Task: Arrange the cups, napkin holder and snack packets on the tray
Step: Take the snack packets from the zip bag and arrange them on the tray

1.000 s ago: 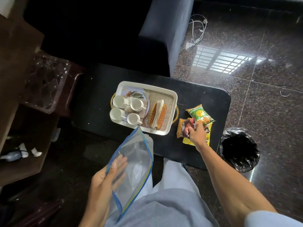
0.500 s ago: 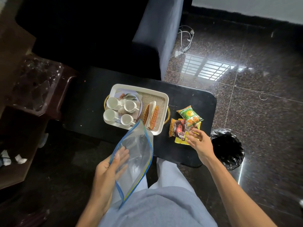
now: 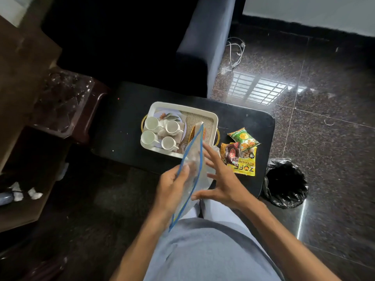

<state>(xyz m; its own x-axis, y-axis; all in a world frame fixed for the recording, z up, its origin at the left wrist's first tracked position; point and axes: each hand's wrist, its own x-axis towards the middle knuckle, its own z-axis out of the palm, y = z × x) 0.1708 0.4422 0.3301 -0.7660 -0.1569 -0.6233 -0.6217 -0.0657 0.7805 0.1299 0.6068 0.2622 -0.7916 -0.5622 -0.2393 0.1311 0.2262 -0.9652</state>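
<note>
Over the black table [image 3: 121, 118], the left grip [image 3: 172, 189] pinched a clear zip bag [image 3: 193, 159]; the right grip [image 3: 225, 183] hovered released beside it, while four cups [image 3: 151, 123] sat in the tray [image 3: 182, 105], snack packets [image 3: 241, 151] just beside it.

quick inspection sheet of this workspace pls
surface: black table, holds the tray
job's things: four cups on the tray's left side; napkin holder on its right, partly behind the plastic bag; snack packets on the table, right of the tray
clutter: clear plastic bag, held over the table's near edge
grippers: left hand grips the plastic bag; right hand open, fingers spread beside it
cables: white cable on the floor by the sofa
surroundings: glossy floor; bin with black liner right of the table
</note>
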